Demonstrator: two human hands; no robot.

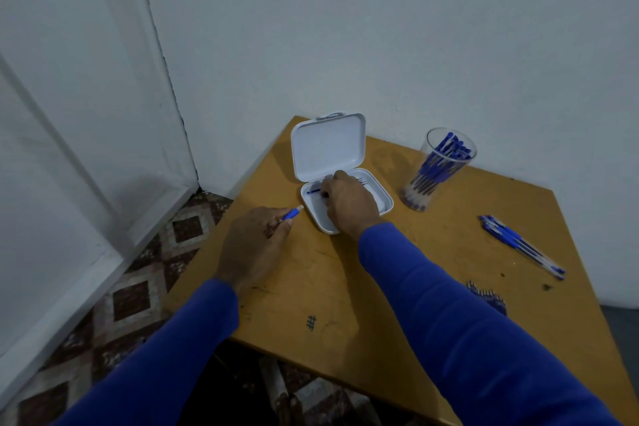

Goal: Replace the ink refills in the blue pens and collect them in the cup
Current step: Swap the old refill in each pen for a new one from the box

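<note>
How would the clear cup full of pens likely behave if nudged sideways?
The clear cup looks tall and narrow, so it may tip rather than slide. The pens lean toward one side and poke past the rim, probably making it top-heavy. Its smooth wall could be slippery.

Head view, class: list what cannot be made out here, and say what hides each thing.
- Contents of the white case: the right hand covers most of the tray; only one refill shows clearly.
- Right fingertips: curled under, so any grip is unclear.
- Pen in the left hand: only its tip end shows.
- Pile by the right sleeve: partly hidden, too small to identify.
- Pens in the cup: overlapped, uncountable.
</note>
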